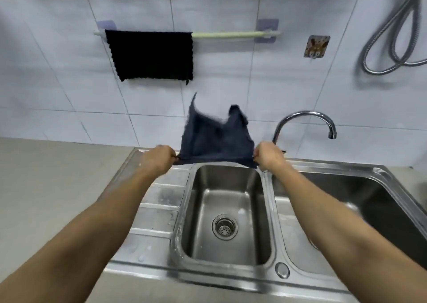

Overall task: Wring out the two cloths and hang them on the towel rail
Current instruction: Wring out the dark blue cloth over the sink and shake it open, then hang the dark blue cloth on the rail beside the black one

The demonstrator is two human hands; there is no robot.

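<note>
Above the small basin of the steel sink, a dark blue cloth is held stretched out, its near corners pinched by the left hand and the right hand; the fingertips are curled under and largely hidden. The far edge of the cloth is flung upward and blurred, so its outline cannot be made out. A black cloth is draped over the left part of the towel rail on the tiled wall. The larger basin and a coiled metal hose are cut off at the right edge, and the base of the tap is hidden behind the right hand.
</note>
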